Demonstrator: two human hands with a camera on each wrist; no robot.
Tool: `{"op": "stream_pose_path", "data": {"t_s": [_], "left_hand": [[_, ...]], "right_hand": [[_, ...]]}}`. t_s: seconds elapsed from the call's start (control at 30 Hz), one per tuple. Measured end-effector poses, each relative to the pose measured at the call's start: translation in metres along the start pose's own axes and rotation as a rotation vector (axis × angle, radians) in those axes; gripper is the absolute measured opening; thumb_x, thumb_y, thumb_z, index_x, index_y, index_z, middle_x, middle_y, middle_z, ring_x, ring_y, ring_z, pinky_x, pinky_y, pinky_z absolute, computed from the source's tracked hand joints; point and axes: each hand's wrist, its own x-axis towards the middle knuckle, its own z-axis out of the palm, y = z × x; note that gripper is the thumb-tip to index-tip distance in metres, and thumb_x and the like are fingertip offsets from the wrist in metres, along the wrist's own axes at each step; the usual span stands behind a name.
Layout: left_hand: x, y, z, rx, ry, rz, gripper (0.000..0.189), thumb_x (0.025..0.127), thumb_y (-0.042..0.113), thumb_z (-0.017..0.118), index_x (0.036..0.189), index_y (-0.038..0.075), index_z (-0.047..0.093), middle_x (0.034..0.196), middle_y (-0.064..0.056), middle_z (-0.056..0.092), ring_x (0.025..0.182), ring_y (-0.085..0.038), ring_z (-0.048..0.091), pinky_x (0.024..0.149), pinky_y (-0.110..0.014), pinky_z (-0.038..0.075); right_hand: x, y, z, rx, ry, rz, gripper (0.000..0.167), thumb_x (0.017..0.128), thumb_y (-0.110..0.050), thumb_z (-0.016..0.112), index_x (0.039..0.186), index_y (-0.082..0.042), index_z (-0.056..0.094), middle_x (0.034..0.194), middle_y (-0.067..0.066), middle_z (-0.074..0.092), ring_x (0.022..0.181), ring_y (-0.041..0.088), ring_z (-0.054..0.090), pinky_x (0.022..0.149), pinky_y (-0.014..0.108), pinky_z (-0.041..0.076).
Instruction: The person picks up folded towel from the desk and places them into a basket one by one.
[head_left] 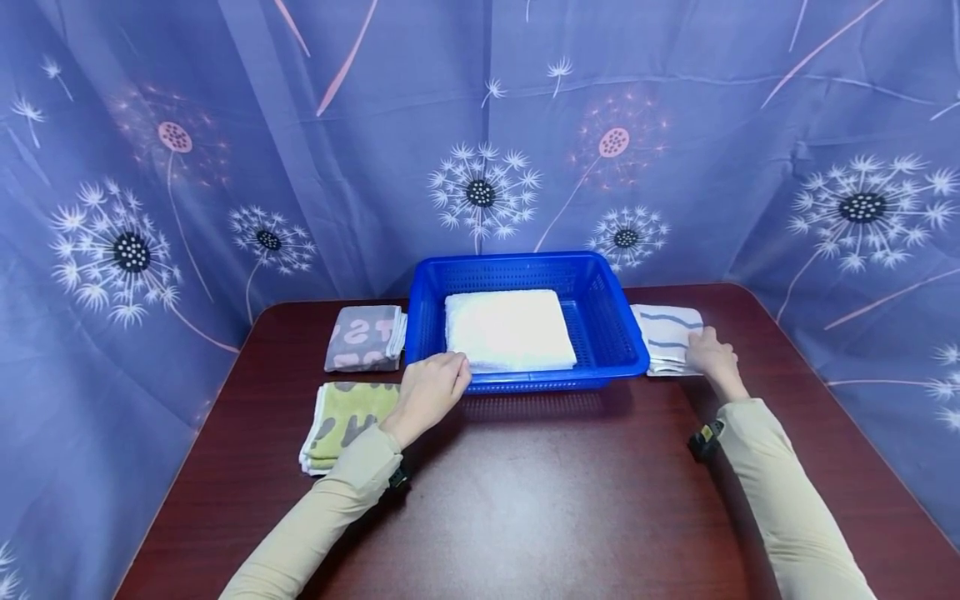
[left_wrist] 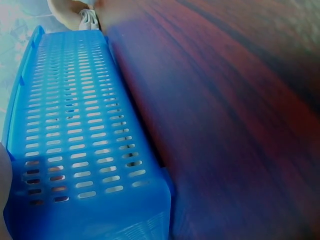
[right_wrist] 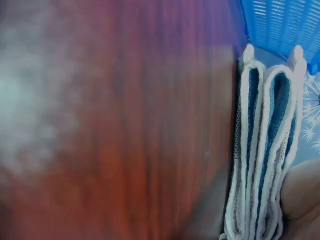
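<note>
A blue plastic basket (head_left: 517, 382) stands at the back middle of the table, with a folded white towel (head_left: 510, 331) lying in it. My left hand (head_left: 432, 392) grips the basket's front rim near its left corner, fingers curled over the edge. Right of the basket lies a folded white towel with blue-grey stripes (head_left: 670, 332), close against the basket's side. My right hand (head_left: 712, 358) holds that striped towel at its right edge; its fingertips are partly hidden. In the right wrist view the towel's folded layers (right_wrist: 262, 150) stand slightly apart beside the hand (right_wrist: 302, 205).
Left of the basket lies a folded grey towel with pink letters (head_left: 363, 337). Nearer, a folded green towel (head_left: 348, 421) sits partly behind the left forearm. A dandelion-print curtain (head_left: 360, 183) hangs round the brown table (head_left: 525, 483) at the back and sides.
</note>
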Motion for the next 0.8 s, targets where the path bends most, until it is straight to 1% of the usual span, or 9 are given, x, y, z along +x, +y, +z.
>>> {"op": "stream_pose_path", "data": {"t_s": [0.1,0.3,0.4,0.53,0.7,0.8], "left_hand": [[0.001,0.0,-0.001,0.0,-0.002,0.0,0.034,0.095,0.02,0.048,0.062,0.015,0.043,0.054,0.003,0.044,0.047,-0.013,0.044,0.041,-0.021,0.025],[0.003,-0.001,-0.002,-0.012,0.008,0.001,0.035,0.095,0.02,0.047,0.061,0.015,0.042,0.053,0.004,0.039,0.046,-0.01,0.036,0.041,-0.02,0.021],[0.003,-0.002,-0.002,-0.016,0.01,0.003,0.035,0.095,0.019,0.047,0.061,0.016,0.041,0.053,0.004,0.038,0.046,-0.009,0.034,0.041,-0.019,0.019],[0.002,-0.001,-0.001,-0.016,0.01,0.004,0.035,0.095,0.019,0.047,0.061,0.015,0.041,0.053,0.004,0.038,0.046,-0.01,0.037,0.041,-0.019,0.02],[0.001,-0.001,-0.001,-0.005,0.021,0.007,0.034,0.095,0.018,0.047,0.061,0.015,0.042,0.053,0.003,0.042,0.047,-0.013,0.045,0.04,-0.021,0.024],[0.001,-0.001,0.0,-0.002,0.02,0.009,0.034,0.095,0.019,0.047,0.061,0.015,0.042,0.054,0.003,0.042,0.047,-0.013,0.044,0.04,-0.021,0.024]], "right_hand": [[-0.002,0.001,0.0,-0.013,0.009,-0.019,0.06,0.103,-0.031,0.011,0.139,0.016,0.011,0.132,0.051,0.024,0.124,0.066,0.023,0.104,0.065,0.025],[-0.002,0.003,-0.001,-0.041,0.01,-0.048,0.057,0.103,-0.03,0.012,0.138,0.016,0.014,0.133,0.047,0.029,0.124,0.063,0.026,0.104,0.064,0.026],[-0.004,0.004,-0.002,-0.046,0.003,-0.063,0.056,0.103,-0.03,0.012,0.137,0.015,0.014,0.133,0.046,0.03,0.123,0.063,0.027,0.104,0.064,0.027],[-0.009,0.004,-0.004,-0.051,-0.016,-0.066,0.055,0.103,-0.03,0.013,0.138,0.013,0.014,0.134,0.045,0.029,0.123,0.062,0.028,0.104,0.064,0.027],[-0.014,0.005,-0.006,-0.054,-0.031,-0.078,0.055,0.103,-0.031,0.013,0.138,0.012,0.015,0.137,0.044,0.028,0.124,0.062,0.028,0.104,0.064,0.028],[-0.016,0.007,-0.008,-0.05,-0.049,-0.087,0.056,0.103,-0.031,0.013,0.139,0.012,0.014,0.14,0.044,0.025,0.126,0.062,0.026,0.106,0.063,0.027]]}}
